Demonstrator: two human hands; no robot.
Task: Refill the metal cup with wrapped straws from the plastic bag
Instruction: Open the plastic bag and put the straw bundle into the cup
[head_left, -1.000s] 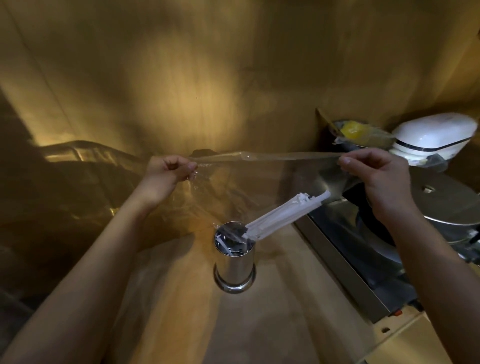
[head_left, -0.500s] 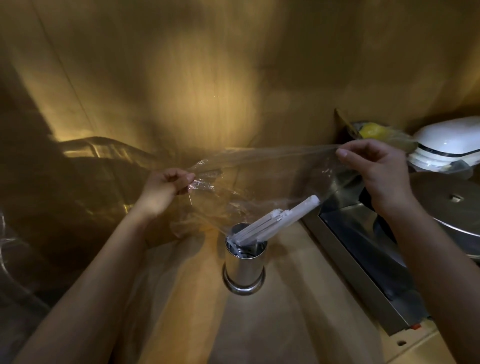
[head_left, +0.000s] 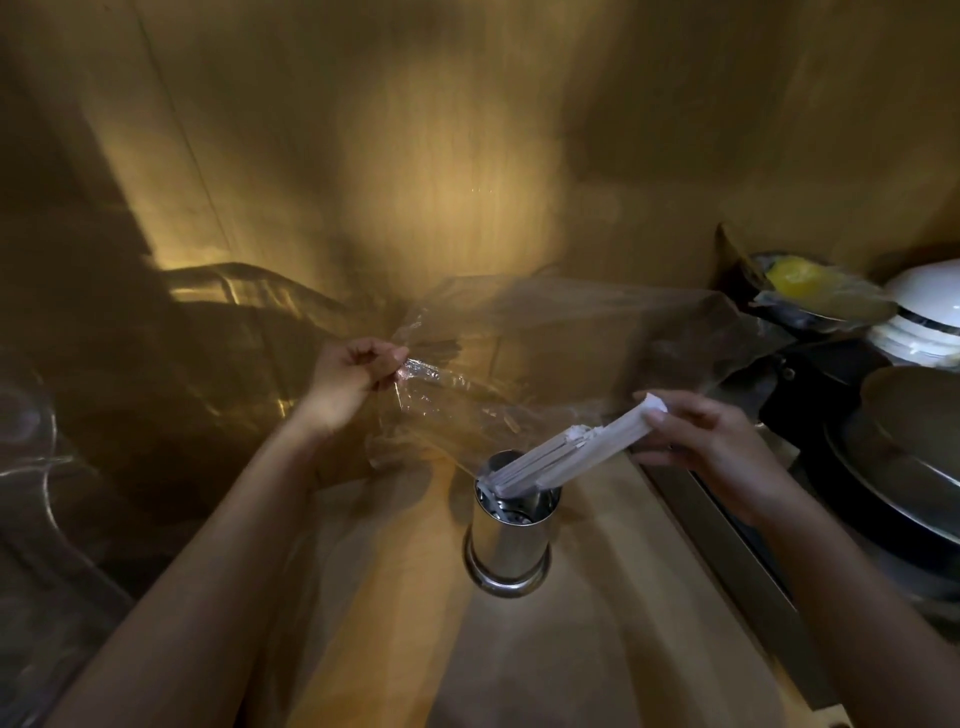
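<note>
A shiny metal cup (head_left: 511, 540) stands upright on the wooden counter, a little right of centre. A bundle of white wrapped straws (head_left: 566, 457) leans out of its mouth, tilted up to the right. My right hand (head_left: 711, 441) pinches the upper end of that bundle with fingertips and thumb. My left hand (head_left: 353, 379) grips a corner of the clear plastic bag (head_left: 545, 358), which hangs loose and blurred behind the cup and the straws. The bag looks empty, as far as the blur allows.
A steel appliance edge (head_left: 727, 540) runs along the counter's right side, with a round metal lid (head_left: 914, 447) on it. Behind it are a white appliance (head_left: 924, 312) and a wrapped bowl with something yellow (head_left: 800, 280). Clear plastic containers (head_left: 62, 467) stand at the left.
My right hand let go of the bag's top edge, came down and took hold of the straws' upper end. The bag went slack. The left hand kept its grip.
</note>
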